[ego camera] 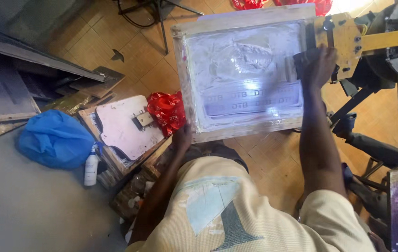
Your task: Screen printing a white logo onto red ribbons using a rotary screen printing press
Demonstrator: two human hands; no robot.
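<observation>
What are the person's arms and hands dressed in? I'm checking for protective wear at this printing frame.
Both hands are bare: no gloves, rings or watch show on the left hand or the right hand. The forearms are uncovered too. Short cream sleeves of a T-shirt end above the elbows.

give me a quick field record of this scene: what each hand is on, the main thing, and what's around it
main thing: wooden-framed printing screen, lying flat, mesh coated whitish
left hand: grips the near edge of the frame at its left corner
right hand: presses a dark squeegee on the mesh near the right side
screen mount: wooden hinge block at the frame's right end
left of screen: red printed bags, pale shaped board
further left: blue plastic bag, small white bottle
floor: tan tiles
</observation>
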